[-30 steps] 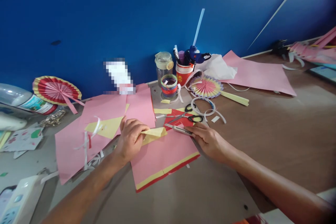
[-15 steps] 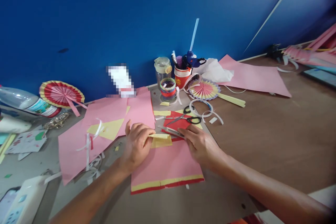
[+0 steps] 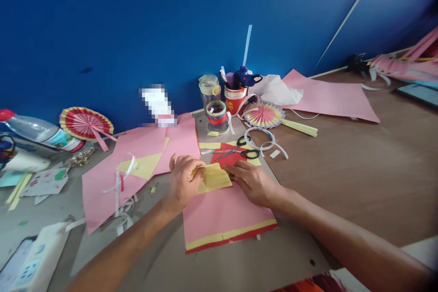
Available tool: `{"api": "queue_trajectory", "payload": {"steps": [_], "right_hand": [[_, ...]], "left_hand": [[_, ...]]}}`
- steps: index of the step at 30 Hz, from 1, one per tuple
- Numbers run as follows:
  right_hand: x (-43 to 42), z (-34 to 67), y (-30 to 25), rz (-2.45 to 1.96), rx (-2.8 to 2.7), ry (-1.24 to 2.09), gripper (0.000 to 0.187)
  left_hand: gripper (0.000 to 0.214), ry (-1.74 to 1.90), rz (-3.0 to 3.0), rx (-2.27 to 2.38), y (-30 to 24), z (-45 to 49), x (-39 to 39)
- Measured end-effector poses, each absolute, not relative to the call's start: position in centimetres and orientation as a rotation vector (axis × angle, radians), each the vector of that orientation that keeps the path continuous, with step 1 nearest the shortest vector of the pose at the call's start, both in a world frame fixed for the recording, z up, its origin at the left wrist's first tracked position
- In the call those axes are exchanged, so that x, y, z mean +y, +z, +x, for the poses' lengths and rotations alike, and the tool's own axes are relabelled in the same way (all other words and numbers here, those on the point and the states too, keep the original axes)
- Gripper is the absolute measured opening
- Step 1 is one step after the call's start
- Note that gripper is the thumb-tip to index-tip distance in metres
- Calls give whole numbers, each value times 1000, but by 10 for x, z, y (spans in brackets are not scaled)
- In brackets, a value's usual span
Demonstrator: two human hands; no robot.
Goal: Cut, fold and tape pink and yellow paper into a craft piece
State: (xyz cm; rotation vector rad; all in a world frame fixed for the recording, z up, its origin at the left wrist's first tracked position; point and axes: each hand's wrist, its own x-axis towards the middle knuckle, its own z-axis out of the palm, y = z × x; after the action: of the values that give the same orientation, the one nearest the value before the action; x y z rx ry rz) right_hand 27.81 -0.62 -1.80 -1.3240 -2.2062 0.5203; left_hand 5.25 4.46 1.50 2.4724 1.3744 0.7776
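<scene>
Two bare hands meet over one folded yellow sheet [image 3: 219, 180]: your left hand [image 3: 186, 180] pinches its left end between thumb and fingers, while your right hand [image 3: 255, 180] closes around one slim cutter [image 3: 230, 175] at its right edge. The yellow sheet, center of the clock here, covers the far part of one pink stack [image 3: 229, 212] at 6 o'clock, whose near edge shows yellow and red layers. One pair of scissors [image 3: 236, 150] lies on one red paper [image 3: 236, 159] at 1 o'clock, beside one white tape ring [image 3: 260, 148]. Two round pleated fans show whole, one pale-edged [image 3: 263, 115] at 1, one red-and-yellow [image 3: 85, 123] at 10. One paper cup [image 3: 235, 100] and one lidded jar [image 3: 209, 86] stand near 12.

Nearly all of the cutter is hidden beneath your right fingers; its blade cannot be made out. Your left fingers mask part of the yellow sheet. Two phone-like devices, one [image 3: 16, 258] at 8 o'clock and one [image 3: 422, 93] at 2, are cut off by the frame's sides, as is one pink pleated piece [image 3: 392, 67] at 2. A pixelated patch [image 3: 158, 105] at 11 conceals whatever stands against the blue wall [image 3: 239, 0].
</scene>
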Motion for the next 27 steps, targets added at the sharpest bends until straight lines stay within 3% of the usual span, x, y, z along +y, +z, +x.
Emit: {"api": "queue_trajectory", "payload": {"steps": [5, 16, 24, 27], "right_hand": [[-16, 290, -2, -1575, -2194, 437, 36], [-50, 289, 0, -1640, -1914, 891, 34], [-47, 286, -9, -1436, -2284, 554, 35], [-47, 287, -14, -1432, -2345, 438, 38]], "left_hand": [[17, 803, 2479, 1364, 8, 51, 43], [16, 898, 2492, 1259, 1, 50, 40], [16, 859, 2593, 1288, -10, 51, 45], [35, 897, 2668, 1317, -10, 49, 38]]}}
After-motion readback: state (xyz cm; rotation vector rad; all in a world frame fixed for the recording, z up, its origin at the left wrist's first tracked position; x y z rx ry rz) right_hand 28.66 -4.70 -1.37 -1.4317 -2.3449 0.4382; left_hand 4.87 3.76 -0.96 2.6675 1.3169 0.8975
